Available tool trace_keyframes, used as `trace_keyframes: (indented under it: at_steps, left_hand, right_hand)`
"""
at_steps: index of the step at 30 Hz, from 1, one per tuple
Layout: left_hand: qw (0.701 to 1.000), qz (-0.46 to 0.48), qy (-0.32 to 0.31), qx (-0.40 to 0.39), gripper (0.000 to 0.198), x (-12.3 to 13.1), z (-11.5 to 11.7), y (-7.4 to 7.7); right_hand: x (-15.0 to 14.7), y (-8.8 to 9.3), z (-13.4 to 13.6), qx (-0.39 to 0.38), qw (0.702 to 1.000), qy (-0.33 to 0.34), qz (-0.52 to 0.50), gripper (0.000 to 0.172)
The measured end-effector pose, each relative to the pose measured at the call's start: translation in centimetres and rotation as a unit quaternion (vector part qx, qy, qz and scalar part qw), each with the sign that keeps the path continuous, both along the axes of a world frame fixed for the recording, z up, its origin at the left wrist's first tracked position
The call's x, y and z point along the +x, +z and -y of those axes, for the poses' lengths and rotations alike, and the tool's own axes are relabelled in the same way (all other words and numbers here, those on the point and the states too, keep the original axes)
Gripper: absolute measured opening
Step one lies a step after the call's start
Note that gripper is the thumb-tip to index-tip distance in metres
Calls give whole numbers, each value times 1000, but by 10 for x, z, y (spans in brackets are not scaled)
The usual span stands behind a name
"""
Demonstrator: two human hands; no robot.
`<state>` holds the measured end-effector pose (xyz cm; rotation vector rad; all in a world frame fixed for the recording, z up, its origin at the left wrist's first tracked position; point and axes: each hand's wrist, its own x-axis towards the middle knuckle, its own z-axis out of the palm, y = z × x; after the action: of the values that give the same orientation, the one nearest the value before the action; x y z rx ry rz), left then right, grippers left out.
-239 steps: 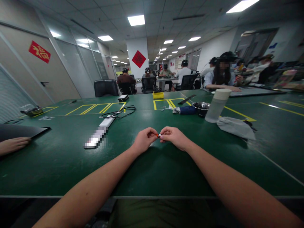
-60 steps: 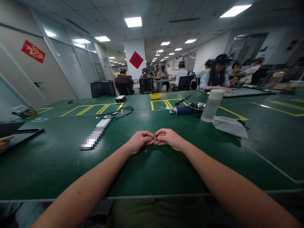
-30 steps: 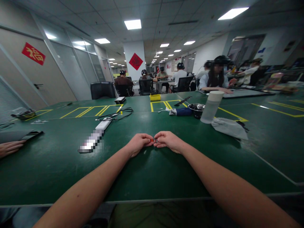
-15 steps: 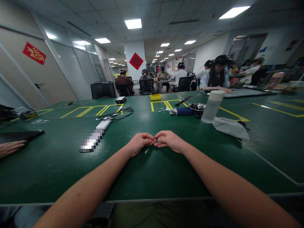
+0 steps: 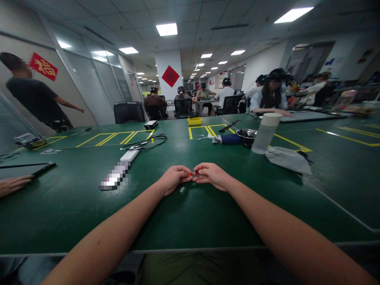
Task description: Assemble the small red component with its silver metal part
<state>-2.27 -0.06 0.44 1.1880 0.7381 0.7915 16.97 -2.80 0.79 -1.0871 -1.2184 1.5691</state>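
Over the green table (image 5: 190,221), near the middle, my two hands face each other with their fingertips close together. My left hand (image 5: 175,179) pinches a small orange-red piece (image 5: 190,174). In a similar pinch, my right hand (image 5: 211,176) has a small dark red piece (image 5: 196,173) at its fingertips. Both pieces are too small to make out further. A small pale spot or object, perhaps a reflection, shows on the table just below my left fingers.
Left of my hands lie a phone (image 5: 114,177), a white block (image 5: 130,154) and a black cable (image 5: 160,137). To the right are a metal bowl (image 5: 247,136), a bottle (image 5: 266,133) and a grey pouch (image 5: 287,159). Another person's hand (image 5: 14,185) rests at the left edge.
The small pieces at my fingertips have turned or drawn slightly apart, showing more red on the right. A person in dark clothes has come into view at the left.
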Motion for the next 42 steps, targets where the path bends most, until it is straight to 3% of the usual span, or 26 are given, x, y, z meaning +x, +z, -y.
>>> trace_keyframes:
  at_steps: [5,11,21,27,34,42]
  left_hand:
    - [1000,-3,0,5,11,0,0,-1]
    - [997,-22,-18,71,15,-1,1,-3]
    - [1000,-1,-6,13,18,0,-1,-4]
    - [994,-35,-22,100,15,0,0,-5]
    - [978,-112,17,177,19,1,0,-1]
    - [978,-121,31,168,19,1,4,3]
  right_hand:
    - [-2,3,2,-4,1000,-8,7,21]
    - [-1,3,5,30,999,12,34,18]
    - [2,-2,1,50,998,27,33,21]
    - [0,2,5,94,993,26,66,20]
    - [1,-3,2,115,989,26,83,20]
    - [0,1,0,91,995,15,49,23]
